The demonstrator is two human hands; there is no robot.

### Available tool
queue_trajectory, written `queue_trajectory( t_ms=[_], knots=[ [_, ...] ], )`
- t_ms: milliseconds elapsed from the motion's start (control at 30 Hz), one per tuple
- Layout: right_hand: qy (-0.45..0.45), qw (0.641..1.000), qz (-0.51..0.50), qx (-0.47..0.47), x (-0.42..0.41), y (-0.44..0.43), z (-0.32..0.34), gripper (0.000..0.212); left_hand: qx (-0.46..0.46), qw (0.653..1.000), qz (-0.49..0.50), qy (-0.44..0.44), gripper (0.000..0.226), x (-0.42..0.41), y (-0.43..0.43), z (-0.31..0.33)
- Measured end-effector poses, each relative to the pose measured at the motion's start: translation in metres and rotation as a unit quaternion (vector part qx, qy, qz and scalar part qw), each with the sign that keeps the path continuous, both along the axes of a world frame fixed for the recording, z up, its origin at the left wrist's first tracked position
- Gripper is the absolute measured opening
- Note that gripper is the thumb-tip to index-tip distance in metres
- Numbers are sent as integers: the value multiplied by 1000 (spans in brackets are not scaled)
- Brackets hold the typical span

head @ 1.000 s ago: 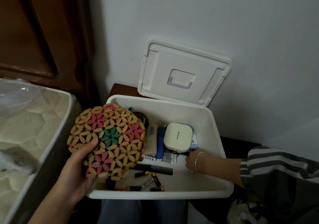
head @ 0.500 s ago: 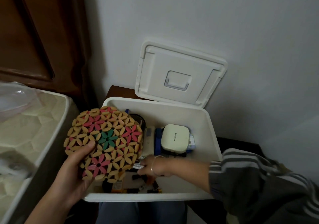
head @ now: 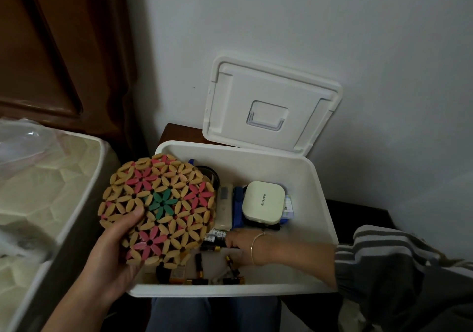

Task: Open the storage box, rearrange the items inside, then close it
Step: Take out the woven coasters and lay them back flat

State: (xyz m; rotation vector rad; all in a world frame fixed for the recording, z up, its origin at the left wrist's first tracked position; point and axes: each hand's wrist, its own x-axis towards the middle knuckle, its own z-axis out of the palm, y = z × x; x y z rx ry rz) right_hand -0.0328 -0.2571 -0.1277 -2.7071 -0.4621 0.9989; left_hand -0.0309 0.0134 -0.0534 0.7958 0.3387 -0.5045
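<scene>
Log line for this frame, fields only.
box open | lid propped behind | left hand holds floral mat over box | right hand inside among batteries, grip hidden

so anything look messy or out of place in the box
Yes: loose batteries lie scattered at different angles on the box floor near the front, while the remote and white case behind them sit neatly. Nothing looks spilled or broken.

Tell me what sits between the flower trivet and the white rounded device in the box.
In the head view, a pale remote and a blue item lie between the trivet and the device.
</scene>
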Motion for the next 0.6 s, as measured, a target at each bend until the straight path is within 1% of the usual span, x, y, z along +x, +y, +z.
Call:
queue_trajectory(
  t_ms=[67, 100, 167, 267, 400, 467, 500, 600],
  knots=[
    [0, 995, 69, -68, -8, -3, -7, 60, 0, 1000, 0, 0, 41, 0, 0, 0],
    [-5, 991, 99, -87, -10, -5, -12, 69, -1, 1000, 1, 2, 41, 0, 0, 0],
    [-21, 986, 133, -101, -12, -4, -20, 76, -2, 1000, 2, 4, 41, -1, 0, 0],
    [-38, 985, 141, -95, -10, 0, -31, 70, 4, 1000, 2, 3, 44, -2, 0, 0],
    [-79, 984, 134, -85, -7, 6, -43, 44, 5, 1000, 4, 7, 41, -1, 1, -3],
    [-102, 983, 114, -97, -2, 9, -44, 35, 6, 1000, 5, 8, 38, 0, 2, -4],
    [-110, 984, 100, -103, 0, 11, -41, 35, 6, 1000, 4, 7, 36, 0, 2, -4],
    [-121, 987, 57, -92, 6, 11, -23, 43, 12, 1000, -1, 6, 34, 0, 1, -5]
  ],
)
